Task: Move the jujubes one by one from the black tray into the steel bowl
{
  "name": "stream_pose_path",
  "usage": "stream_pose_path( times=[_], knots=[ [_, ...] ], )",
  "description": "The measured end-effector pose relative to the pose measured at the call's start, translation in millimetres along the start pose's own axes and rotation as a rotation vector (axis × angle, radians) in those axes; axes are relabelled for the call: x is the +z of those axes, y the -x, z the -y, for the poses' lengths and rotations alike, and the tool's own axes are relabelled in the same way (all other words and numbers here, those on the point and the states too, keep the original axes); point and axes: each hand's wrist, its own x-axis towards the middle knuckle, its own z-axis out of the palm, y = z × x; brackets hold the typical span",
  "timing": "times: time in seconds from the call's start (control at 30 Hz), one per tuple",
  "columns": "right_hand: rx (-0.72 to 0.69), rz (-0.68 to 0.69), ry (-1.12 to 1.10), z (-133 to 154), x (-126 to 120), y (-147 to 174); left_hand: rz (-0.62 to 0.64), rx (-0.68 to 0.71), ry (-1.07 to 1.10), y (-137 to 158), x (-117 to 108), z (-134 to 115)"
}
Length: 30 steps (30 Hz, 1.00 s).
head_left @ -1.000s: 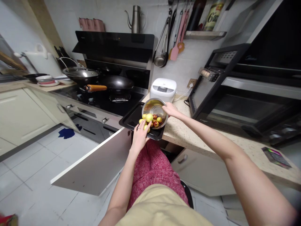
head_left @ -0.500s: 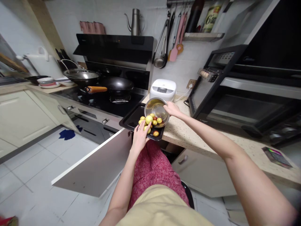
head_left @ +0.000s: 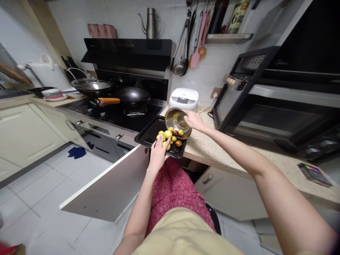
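Stainless-steel bowl (head_left: 176,116) in the right hand (head_left: 194,120): the fingers pinch its rim on the right side, a firm, narrow grip, and the bowl leans with its mouth toward the near left. Below it a black baking tray (head_left: 147,134) juts past the counter's front edge. Small round fruits, yellow-green ones (head_left: 168,134) and reddish-brown ones (head_left: 179,143), cluster where the bowl's lower rim meets the tray, some at its mouth and some on the tray's right half. The left hand (head_left: 158,147) lies at the tray's near edge with fingers spread wide against the yellow-green fruits; whether it grips any of them cannot be told. Just behind the bowl stands a white rice cooker (head_left: 184,96). On the black hob (head_left: 111,111) sits a wok (head_left: 135,94), its orange handle (head_left: 108,101) pointing left. A cabinet door (head_left: 108,184) hangs open beneath the tray.
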Motion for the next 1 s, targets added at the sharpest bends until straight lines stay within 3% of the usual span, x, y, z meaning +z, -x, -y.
stream_pose_path(
  times=[0.33, 0.63, 0.77, 0.83, 1.0],
  knots=[
    [-0.046, -0.045, 0.014, -0.8, 2.1, 3.6, 0.020, -0.009, -0.007, -0.7, -1.1, -0.5],
    [-0.015, -0.176, -0.009, -13.6, -7.1, 6.7, 0.042, -0.010, -0.026, -0.4, -3.1, -0.8],
    [0.105, -0.248, -0.076, -40.8, -20.5, 11.6, 0.043, -0.015, -0.025, -0.2, -2.4, -0.8],
    [0.222, -0.273, -0.257, -63.8, -24.6, 18.6, 0.039, -0.015, -0.023, -0.1, -2.0, -0.7],
    [0.389, -0.144, -0.541, -122.8, -16.1, 57.2, 0.030, 0.020, 0.020, 1.5, -0.9, 3.8]
  ],
)
